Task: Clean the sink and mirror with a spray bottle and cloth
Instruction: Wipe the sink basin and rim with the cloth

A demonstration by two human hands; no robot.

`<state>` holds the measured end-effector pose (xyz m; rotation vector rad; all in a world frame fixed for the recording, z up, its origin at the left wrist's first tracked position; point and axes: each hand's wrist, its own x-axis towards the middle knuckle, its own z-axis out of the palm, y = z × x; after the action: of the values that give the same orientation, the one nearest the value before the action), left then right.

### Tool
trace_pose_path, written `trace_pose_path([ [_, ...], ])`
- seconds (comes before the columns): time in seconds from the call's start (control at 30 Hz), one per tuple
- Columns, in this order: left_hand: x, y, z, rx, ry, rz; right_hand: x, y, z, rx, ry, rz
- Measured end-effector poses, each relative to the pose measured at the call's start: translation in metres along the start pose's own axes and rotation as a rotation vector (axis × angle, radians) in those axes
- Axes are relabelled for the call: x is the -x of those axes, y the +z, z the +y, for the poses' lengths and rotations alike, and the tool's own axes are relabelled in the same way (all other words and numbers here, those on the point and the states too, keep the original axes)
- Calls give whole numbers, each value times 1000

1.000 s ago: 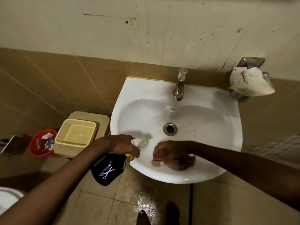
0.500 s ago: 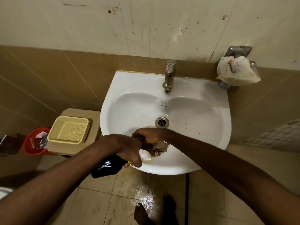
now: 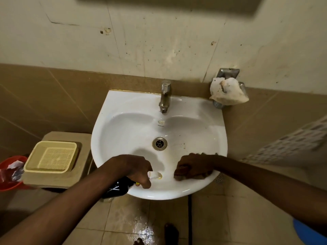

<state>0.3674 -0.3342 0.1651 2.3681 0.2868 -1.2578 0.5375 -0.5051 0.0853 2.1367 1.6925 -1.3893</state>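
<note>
Spray bottle (image 3: 117,189), low centre of the frame at the sink (image 3: 123,106) front rim, looks light, smooth plastic, best held at its neck where left hand (image 3: 131,167) fingers curl, while right hand (image 3: 194,165) presses the soft cloth (image 3: 182,171).

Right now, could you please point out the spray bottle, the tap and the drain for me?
spray bottle (image 3: 118,189): head view, on its dark body below the left hand (image 3: 131,168).
tap (image 3: 165,97): head view, on its metal spout.
drain (image 3: 159,143): head view, on its metal centre.

Stained cream wall (image 3: 159,41) above tan tiles (image 3: 53,96); wet tiled floor (image 3: 134,225).
</note>
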Motion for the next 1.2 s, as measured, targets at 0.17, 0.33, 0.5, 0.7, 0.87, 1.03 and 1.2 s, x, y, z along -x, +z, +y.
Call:
trace_pose_path([
  [0.17,-14,2,15,-65,75,36,6,13,0,256,179,193],
  [0.33,-46,-5,24,-184,118,100,14,-3,28,457,323,290],
  [0.5,-74,-8,19,-314,155,352,-31,-16,64,847,431,818],
  [0.7,-100,-3,-2,-239,145,754,-29,-23,84,1045,94,1085],
  [0.87,-109,-6,-21,-254,84,788,-77,-53,91,1381,-153,1043],
  [1.03,-109,-18,-27,-293,55,784,-70,-27,92,1112,-44,1058],
  [1.2,-98,-30,-38,-414,131,603,-72,-7,38,529,433,970],
])
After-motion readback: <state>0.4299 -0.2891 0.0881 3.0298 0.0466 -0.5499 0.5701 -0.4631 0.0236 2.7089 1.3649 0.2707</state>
